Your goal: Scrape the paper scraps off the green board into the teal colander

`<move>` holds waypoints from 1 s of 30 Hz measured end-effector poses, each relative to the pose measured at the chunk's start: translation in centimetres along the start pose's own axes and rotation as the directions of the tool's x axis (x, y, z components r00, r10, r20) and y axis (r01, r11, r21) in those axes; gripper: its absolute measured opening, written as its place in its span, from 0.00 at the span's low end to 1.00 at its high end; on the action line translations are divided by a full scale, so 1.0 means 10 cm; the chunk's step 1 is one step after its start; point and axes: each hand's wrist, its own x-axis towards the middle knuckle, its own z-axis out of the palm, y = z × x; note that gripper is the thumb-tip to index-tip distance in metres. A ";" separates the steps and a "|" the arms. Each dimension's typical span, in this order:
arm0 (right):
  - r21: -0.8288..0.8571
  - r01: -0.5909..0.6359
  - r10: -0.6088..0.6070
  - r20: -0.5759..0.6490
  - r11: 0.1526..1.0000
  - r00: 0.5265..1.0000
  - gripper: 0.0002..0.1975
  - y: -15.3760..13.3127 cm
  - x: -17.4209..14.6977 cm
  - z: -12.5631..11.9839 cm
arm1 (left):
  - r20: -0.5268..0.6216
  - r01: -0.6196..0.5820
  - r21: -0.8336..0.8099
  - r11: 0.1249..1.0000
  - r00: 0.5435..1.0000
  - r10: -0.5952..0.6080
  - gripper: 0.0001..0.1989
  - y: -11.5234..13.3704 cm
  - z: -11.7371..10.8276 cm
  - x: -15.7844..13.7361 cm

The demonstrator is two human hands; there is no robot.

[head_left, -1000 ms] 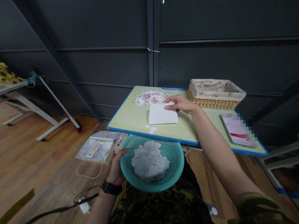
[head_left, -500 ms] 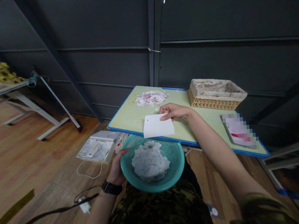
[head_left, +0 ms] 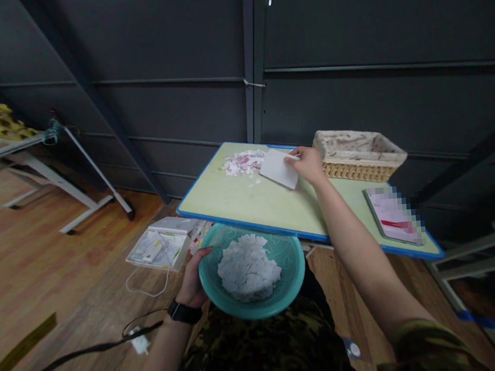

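**A:** So what's each hand got rn?

**B:** Near the centre, slightly right, the right hand [head_left: 309, 164] pinches a white card [head_left: 280, 169] by the pile of paper scraps [head_left: 243, 162]. Can't tell if they touch. Lower down, left of centre, the left hand [head_left: 193, 278] grips a teal mesh colander [head_left: 293, 262] with white scraps [head_left: 249, 268] inside.

**A:** Tips for working that card?

**B:** I'd lay its edge flush on the green tabletop [head_left: 227, 201], push gently so nothing flutters off, and hold the colander level.
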 end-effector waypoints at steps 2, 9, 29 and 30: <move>-0.049 0.031 -0.031 0.007 0.998 0.999 0.09 -0.08 -0.04 -0.01 | 0.008 0.014 -0.012 1.000 1.000 -0.013 0.04 0.01 0.01 0.00; -0.109 0.080 -0.068 0.113 0.991 0.991 0.04 -0.20 -0.11 0.01 | -0.004 0.000 -0.006 1.000 1.000 0.000 0.04 0.00 -0.03 0.02; -0.149 0.251 -0.228 0.153 0.957 0.962 0.16 -0.33 -0.32 0.27 | -0.005 -0.022 -0.001 1.000 1.000 0.022 0.05 -0.04 0.00 0.01; -0.149 0.274 -0.248 0.168 0.950 0.954 0.16 -0.35 -0.34 0.28 | -0.008 -0.025 -0.007 1.000 1.000 0.025 0.04 -0.04 0.01 0.01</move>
